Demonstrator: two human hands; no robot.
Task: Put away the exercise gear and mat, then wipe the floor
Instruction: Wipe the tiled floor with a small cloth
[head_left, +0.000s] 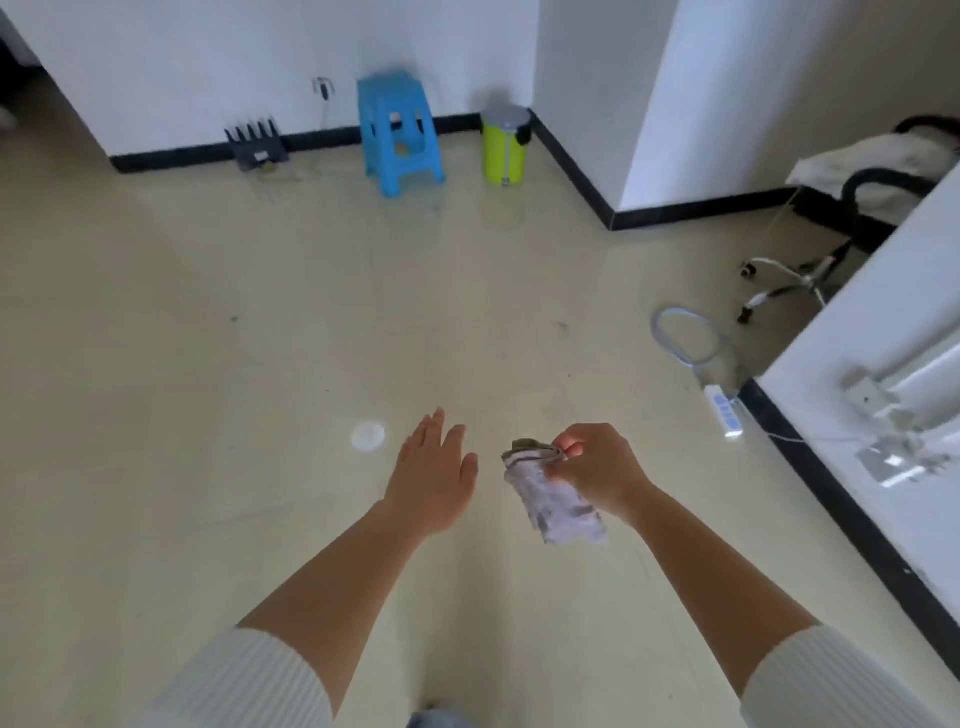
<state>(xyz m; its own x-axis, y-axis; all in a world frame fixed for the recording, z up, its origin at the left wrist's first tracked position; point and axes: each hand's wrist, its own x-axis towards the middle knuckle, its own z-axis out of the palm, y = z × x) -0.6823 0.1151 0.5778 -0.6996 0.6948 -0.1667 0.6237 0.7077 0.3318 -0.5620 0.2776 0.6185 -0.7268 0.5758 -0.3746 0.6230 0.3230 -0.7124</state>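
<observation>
Ribbed white sleeves (249, 675) framed two bare forearms stretched out over a pale tiled floor (260, 312) as a person stood with a cleaning cloth (556, 506) in hand. The right hand (597, 467) pinched the crumpled, grey-stained cloth at its folded top edge, and the rest hung limp below the fingers, clear of the floor. The left hand (434, 467) hovered just beside it, fingers straight and spread, holding nothing. No mat or exercise gear was visible, which suggested that wiping was the step in hand. The cloth looked light and soft, apt to bunch or slip from a fingertip pinch; gathering it under a flat palm would likely give a firmer hold for scrubbing. A small white disc (368, 435) lay on the tiles near the left hand. A blue stool (400, 135) and a green bin (503, 145) stood by the far wall, and a power strip (724, 413) lay to the right.
</observation>
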